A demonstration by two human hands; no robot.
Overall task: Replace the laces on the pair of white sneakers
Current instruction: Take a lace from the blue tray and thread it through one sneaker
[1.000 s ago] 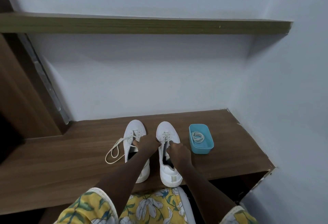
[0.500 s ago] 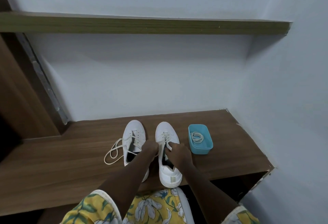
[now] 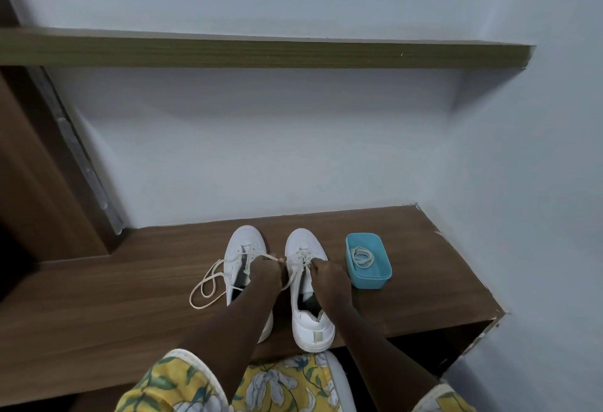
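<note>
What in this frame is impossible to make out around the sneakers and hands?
Head view:
- Left sneaker heel: hidden behind the left forearm.
- Which lace strand the left hand and right hand pinch: fingertips curled away, too small.
- Number of coiled laces in the blue tub: too small.

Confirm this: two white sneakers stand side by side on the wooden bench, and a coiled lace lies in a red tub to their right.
The head view shows the tub is light blue, not red. The rest holds: left sneaker and right sneaker side by side on the wooden bench, coiled lace in the tub.
</note>
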